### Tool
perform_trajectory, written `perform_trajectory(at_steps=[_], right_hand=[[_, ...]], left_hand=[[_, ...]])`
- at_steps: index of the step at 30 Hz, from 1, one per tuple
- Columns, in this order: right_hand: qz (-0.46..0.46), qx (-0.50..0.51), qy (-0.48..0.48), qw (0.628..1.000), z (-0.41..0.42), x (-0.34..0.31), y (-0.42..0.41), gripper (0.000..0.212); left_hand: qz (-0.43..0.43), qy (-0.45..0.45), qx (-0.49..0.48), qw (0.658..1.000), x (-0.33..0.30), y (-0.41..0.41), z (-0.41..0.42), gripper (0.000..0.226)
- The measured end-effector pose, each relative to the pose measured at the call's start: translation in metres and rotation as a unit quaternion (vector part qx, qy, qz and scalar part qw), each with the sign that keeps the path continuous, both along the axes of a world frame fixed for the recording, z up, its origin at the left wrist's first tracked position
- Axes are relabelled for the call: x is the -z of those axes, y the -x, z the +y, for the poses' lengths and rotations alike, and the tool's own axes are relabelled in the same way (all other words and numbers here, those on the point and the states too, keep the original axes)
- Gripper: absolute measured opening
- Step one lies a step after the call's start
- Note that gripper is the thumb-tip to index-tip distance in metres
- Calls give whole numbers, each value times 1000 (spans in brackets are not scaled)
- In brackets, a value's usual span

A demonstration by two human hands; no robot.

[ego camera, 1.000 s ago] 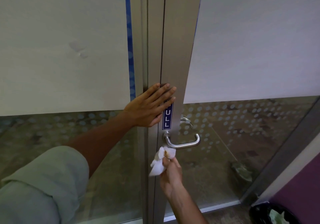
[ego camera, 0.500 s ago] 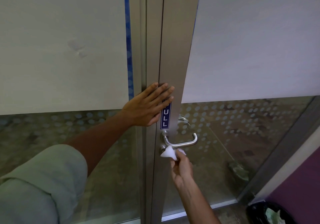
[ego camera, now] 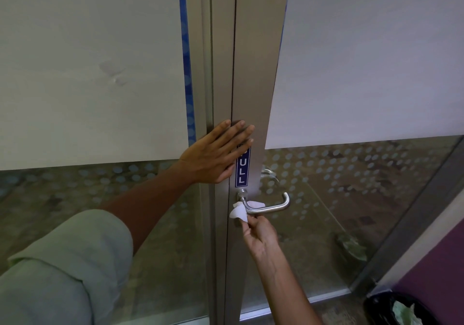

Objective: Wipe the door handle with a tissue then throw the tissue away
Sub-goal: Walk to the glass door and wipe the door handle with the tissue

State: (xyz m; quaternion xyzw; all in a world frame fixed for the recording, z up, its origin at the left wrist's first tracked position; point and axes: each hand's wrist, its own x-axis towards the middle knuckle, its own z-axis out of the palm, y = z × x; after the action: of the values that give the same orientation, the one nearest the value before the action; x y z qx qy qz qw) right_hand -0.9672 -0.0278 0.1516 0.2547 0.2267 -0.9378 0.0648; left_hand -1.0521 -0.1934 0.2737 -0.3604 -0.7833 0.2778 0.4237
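A silver lever door handle (ego camera: 272, 207) juts from the metal door frame (ego camera: 253, 73) below a blue PULL sticker (ego camera: 242, 169). A white tissue (ego camera: 238, 213) is wrapped around the handle's inner end, near its round base. My right hand (ego camera: 259, 234) reaches up from below and pinches that tissue against the handle. My left hand (ego camera: 218, 154) lies flat with fingers spread on the frame, just above and left of the sticker, partly covering its top.
Glass panels with frosted film and dot patterns flank the frame. A black-lined bin (ego camera: 401, 309) holding crumpled paper stands at the bottom right, beside a purple wall (ego camera: 437, 262). My grey sleeve (ego camera: 60, 269) fills the lower left.
My right hand rose from below the handle and brought the tissue onto the handle's inner end. My left hand stayed flat on the frame.
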Motion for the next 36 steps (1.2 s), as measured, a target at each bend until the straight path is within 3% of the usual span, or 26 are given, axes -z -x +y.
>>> perform_trajectory(at_steps=[9,14,19,25,31,36], right_hand=[[39,10,2,999,37,14,3,48],[32,13,-47,998,74,9,17,57],[39,-3,-15,999,97,3,41,50],[54,17,-85,995,104,6,58,38],[114,99,-71,986,123,17,54,61],[173,68,-54,981,136,8,30,35]], left_hand=[[7,-1,3,1000,1,1,0,76],[5,0,1,1000,2,3,0,75],[6,4,-5,1000,2,2,0,74],[-2,3,-8,1000,0,1,0,76],[2,5,-11,1000,0,0,0,75],[11,2,-5,1000,0,-1,0,75]])
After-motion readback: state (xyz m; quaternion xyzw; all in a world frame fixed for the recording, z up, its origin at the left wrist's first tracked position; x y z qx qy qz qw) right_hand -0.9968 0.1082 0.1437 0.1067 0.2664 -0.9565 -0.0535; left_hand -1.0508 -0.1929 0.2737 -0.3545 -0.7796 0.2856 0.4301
